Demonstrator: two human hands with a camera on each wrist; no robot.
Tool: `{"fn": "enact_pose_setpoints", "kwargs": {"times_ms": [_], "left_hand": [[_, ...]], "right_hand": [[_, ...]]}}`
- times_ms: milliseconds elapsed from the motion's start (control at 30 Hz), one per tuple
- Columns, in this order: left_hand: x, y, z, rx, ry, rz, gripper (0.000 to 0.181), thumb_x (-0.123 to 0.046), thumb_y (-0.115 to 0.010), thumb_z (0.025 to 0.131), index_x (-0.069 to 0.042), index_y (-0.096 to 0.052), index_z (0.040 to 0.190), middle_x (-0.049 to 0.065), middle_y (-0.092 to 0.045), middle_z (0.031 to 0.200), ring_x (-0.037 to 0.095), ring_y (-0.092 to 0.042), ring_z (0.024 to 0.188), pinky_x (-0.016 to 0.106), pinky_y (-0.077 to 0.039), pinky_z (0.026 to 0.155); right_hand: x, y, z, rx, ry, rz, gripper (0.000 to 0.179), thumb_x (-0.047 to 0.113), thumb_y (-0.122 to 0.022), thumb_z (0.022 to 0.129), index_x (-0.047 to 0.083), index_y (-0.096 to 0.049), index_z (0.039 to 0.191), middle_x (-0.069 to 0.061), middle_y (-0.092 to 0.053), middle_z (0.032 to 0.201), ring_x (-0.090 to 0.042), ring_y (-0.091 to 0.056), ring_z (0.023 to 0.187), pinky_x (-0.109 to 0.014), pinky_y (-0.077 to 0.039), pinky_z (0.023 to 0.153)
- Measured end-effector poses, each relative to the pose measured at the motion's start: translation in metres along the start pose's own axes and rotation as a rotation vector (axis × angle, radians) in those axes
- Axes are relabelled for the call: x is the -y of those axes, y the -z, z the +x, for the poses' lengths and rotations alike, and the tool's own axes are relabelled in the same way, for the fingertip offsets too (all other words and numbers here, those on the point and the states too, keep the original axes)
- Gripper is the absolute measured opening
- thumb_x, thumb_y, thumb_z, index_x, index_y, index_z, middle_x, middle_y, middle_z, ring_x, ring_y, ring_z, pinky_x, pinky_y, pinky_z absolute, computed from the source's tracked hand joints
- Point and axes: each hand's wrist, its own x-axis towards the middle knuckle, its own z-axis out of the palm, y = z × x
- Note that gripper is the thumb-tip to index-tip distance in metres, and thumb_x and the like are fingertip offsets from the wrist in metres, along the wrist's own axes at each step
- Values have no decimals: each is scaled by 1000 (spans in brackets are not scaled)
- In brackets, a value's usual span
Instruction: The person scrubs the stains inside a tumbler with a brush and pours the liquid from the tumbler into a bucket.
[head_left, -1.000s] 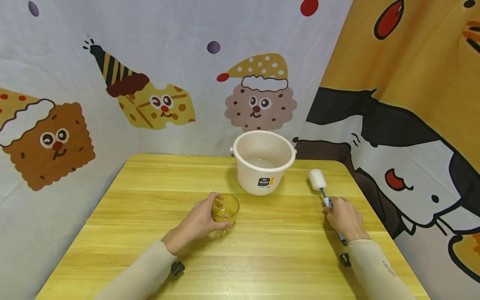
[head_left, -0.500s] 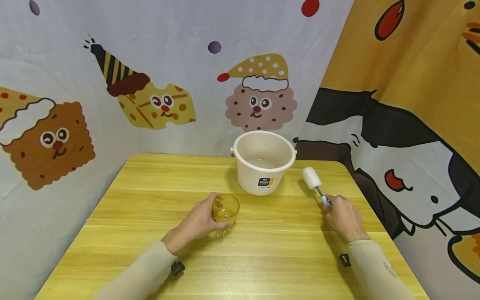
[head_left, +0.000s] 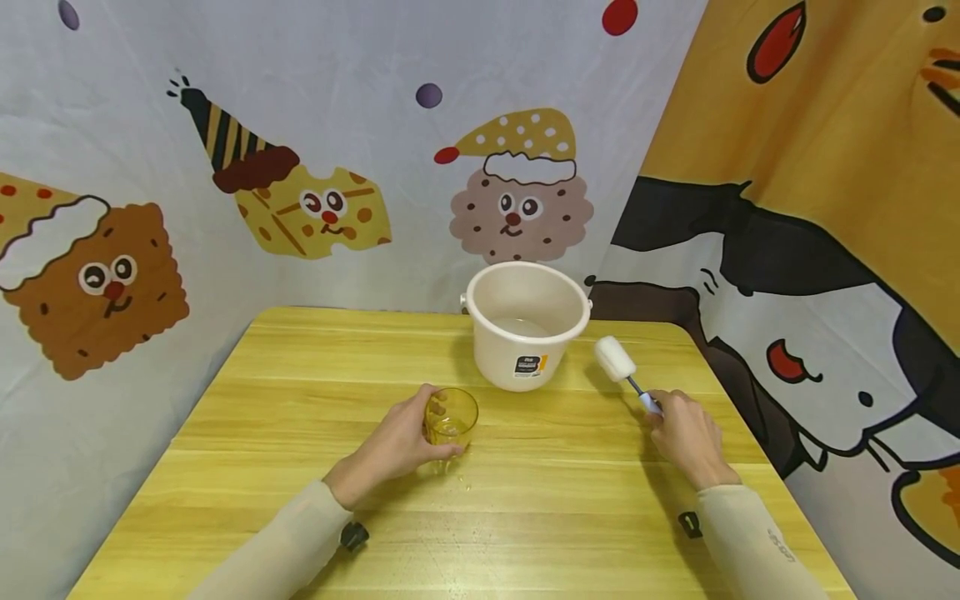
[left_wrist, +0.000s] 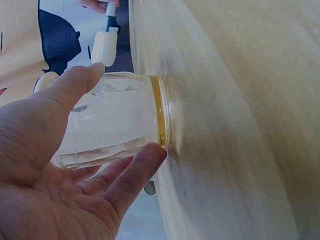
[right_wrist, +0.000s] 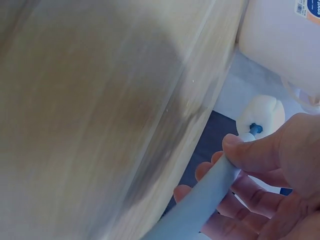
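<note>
In the head view an amber glass cup (head_left: 459, 410) stands on the table, left of centre. My left hand (head_left: 401, 442) grips it from its left side, thumb in front and fingers behind. The left wrist view has the clear cup (left_wrist: 115, 120) with its amber base against the wood. On the right, my right hand (head_left: 688, 437) holds a sponge cup brush by its pale blue handle (right_wrist: 207, 197). The brush's white sponge head (head_left: 615, 358) points up and left, raised above the table. My right thumb lies along the handle, with fingers curled beneath it.
A cream bucket (head_left: 495, 354) with a label stands at the back of the wooden table (head_left: 337, 358), between and beyond my hands. Water drops lie near the cup. A cartoon-printed curtain (head_left: 337, 50) hangs behind the table and along its right side.
The brush has lifted off the table in my right hand, and its sponge head has swung left towards the bucket. My left hand and the cup stay where they were.
</note>
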Motion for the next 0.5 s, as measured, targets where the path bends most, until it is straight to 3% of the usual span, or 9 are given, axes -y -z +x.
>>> {"fn": "enact_pose_setpoints", "kwargs": {"times_ms": [233,500], "left_hand": [[0,0,0,-4,-3,22,92,-36,-106,88,-6,-57,159,16,-79,135,28,-79,117,46,-71,101],[0,0,-1,-8,4,29,93,-37,-107,87,-6,-57,159,17,-79,135,30,-79,120,48,-71,104]], "right_hand": [[2,1,-3,-15,12,4,34,2,-77,105,-2,-76,139,-27,-79,124,-51,-79,99,-66,-62,69],[1,1,-5,-32,29,-2,33,0,-79,103,-2,-75,136,-26,-80,126,-54,-79,104,-68,-62,71]]}}
